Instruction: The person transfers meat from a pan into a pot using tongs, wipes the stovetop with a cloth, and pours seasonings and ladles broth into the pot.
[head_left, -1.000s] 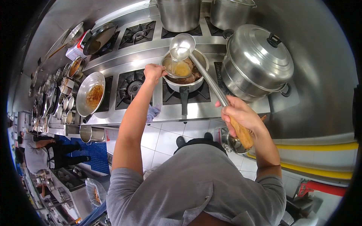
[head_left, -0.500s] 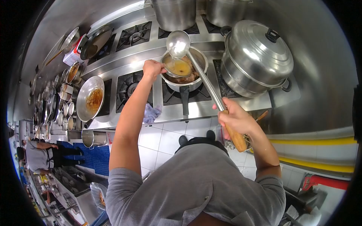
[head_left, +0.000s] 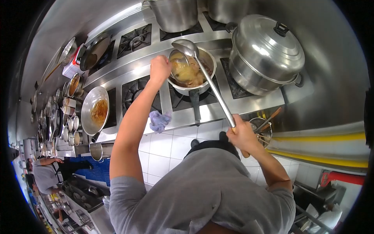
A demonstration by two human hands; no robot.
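My left hand [head_left: 160, 67] is closed on the rim of a small metal bowl [head_left: 174, 74] at the left side of the pot. Yellowish liquid shows in and around it; where the bowl ends and the pot's contents begin is hard to make out. The pressure cooker pot [head_left: 210, 58], without a lid, stands on a burner with its black handle toward me. Brown pieces and broth lie inside. My right hand [head_left: 243, 134] grips the wooden handle of a long ladle [head_left: 212, 84]. Its metal scoop, tilted, hangs over the pot's back left rim.
A large lidded steamer [head_left: 265, 58] stands to the right. Tall stockpots [head_left: 173, 13] are at the back. A wok [head_left: 89, 111] with brown residue sits left, and a purple cloth [head_left: 159, 120] lies on the stove's front edge. Another person [head_left: 46, 173] is far left.
The ladle's scoop has tipped over and dropped slightly above the pot, and my right hand has turned. My left hand has risen a little, and the bowl has tilted into the pot.
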